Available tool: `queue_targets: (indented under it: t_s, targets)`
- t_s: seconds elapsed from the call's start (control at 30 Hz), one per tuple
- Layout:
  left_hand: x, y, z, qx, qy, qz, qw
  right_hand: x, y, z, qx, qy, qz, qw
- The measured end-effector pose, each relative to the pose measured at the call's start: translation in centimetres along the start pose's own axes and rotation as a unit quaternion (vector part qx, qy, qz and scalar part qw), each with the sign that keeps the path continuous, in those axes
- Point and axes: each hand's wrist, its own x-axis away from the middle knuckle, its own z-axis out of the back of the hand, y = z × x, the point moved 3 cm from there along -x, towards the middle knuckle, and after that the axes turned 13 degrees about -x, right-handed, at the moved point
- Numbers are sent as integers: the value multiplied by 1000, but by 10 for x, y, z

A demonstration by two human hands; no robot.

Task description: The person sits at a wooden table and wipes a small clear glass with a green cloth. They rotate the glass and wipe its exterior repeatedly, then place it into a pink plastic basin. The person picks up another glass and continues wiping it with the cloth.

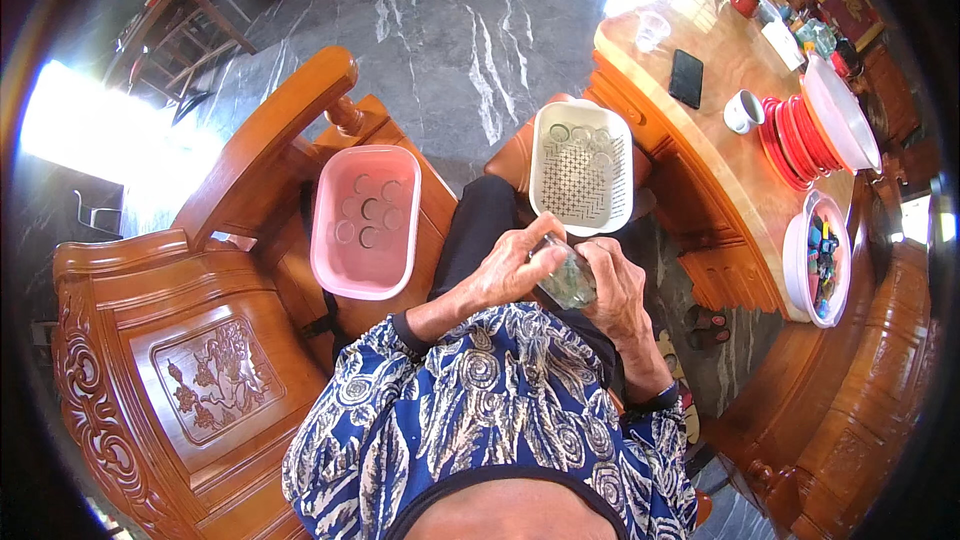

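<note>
Both of my hands hold a clear, greenish, see-through item (pixel 568 281) over my lap; it may be a plastic bag or container, and its contents are not plain. My left hand (pixel 520 262) grips its upper left edge, and my right hand (pixel 616 286) wraps its right side. Just beyond my hands stands a white basket (pixel 537 165) with a slotted bottom, holding several clear round pieces (pixel 602 136). To the left, a pink plastic basin (pixel 321 232) holds several clear round pieces (pixel 367 238) on its bottom.
A wooden table (pixel 720 165) at right bears a black phone (pixel 685 79), a white cup (pixel 743 112), stacked red rings (pixel 799 139) and a pink bowl (pixel 796 270) of small coloured items. The carved wooden armrest (pixel 270 135) rises behind the basin. The basket rests on a brown stool (pixel 511 154).
</note>
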Motion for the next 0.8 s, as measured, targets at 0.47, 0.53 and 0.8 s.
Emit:
queue_targets:
  t_s: [0.47, 0.53, 0.8]
  targets:
    - [1, 38, -16, -319, 29, -255, 912, 25, 15, -39, -561, 71, -369, 737]
    - [2, 34, -15, -304, 15, -247, 920, 39, 21, -46, -612, 83, -386, 686]
    - [2, -17, -10, -121, -3, -14, 992, 34, 26, -28, -110, 75, -189, 973]
